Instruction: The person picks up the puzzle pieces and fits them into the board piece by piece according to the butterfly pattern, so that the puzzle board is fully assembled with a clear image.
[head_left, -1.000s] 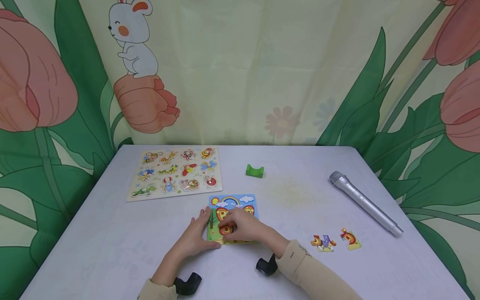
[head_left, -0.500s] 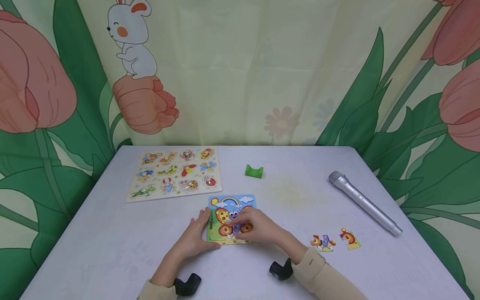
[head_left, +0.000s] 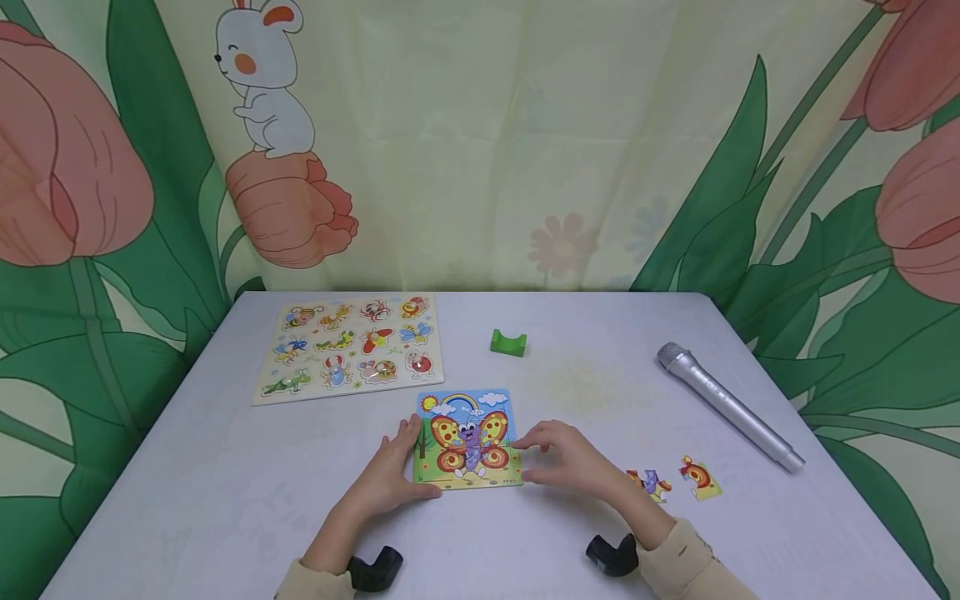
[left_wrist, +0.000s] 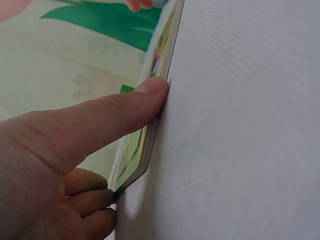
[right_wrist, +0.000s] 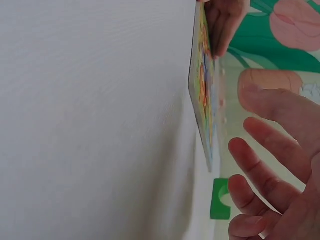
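Observation:
A square butterfly jigsaw puzzle board (head_left: 468,437) lies flat on the table in the head view, its purple-bodied butterfly in full sight. My left hand (head_left: 386,471) rests at its near left corner. The thumb (left_wrist: 132,105) lies against the near edge, and the fingers touch the left side. Just off the right edge is my right hand (head_left: 566,458), holding nothing, its fingers loosely bent and spread. In the right wrist view a small gap shows between those fingers (right_wrist: 260,165) and the board. Past the right wrist lies a purple and orange puzzle piece (head_left: 654,483), partly covered by the forearm.
Another puzzle piece (head_left: 701,478) lies further right. A silver microphone (head_left: 731,408) slants across the right side. Behind the puzzle board are a green notched block (head_left: 508,342) and a large insect peg board (head_left: 352,346). A patterned curtain (head_left: 480,142) hangs behind the table.
My right hand has let go of the puzzle and moved right, off the board, uncovering the butterfly. Its forearm now covers part of one loose piece. The left hand has stayed still.

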